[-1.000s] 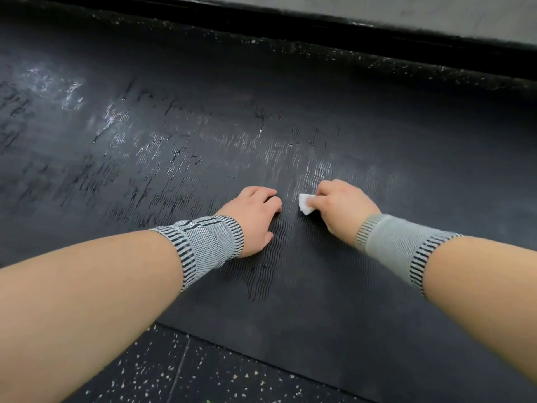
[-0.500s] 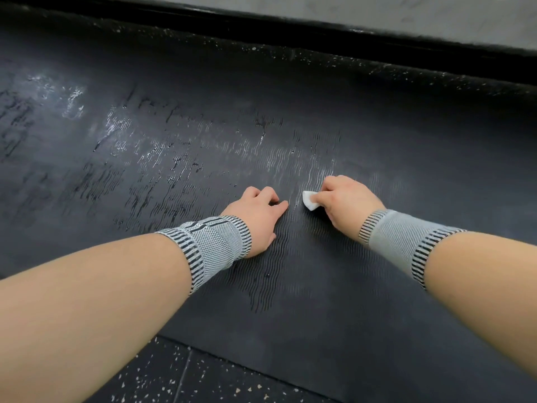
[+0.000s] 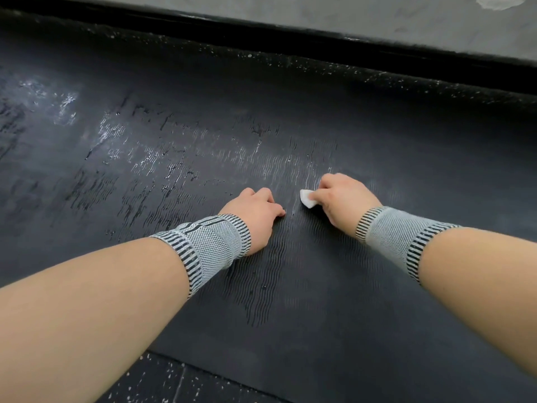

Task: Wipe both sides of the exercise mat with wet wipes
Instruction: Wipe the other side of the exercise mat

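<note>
A black ribbed exercise mat (image 3: pixel 319 301) lies flat across the floor and fills most of the head view. Wet streaks glisten on its left and middle part. My right hand (image 3: pixel 340 199) grips a small folded white wet wipe (image 3: pixel 307 198) and presses it on the mat; only the wipe's left corner shows past my fingers. My left hand (image 3: pixel 255 216) rests palm down on the mat just left of the wipe, its fingers bent against the surface and holding nothing. Both wrists wear grey striped bands.
Speckled black rubber floor (image 3: pixel 162 382) shows past the mat's near edge at the bottom. Along the mat's far side runs a strip of speckled floor and a black baseboard (image 3: pixel 319 42) under a grey wall (image 3: pixel 348 10).
My right hand has slid the wipe a little away from me and to the right over the mat. My left hand stays planted in about the same place.
</note>
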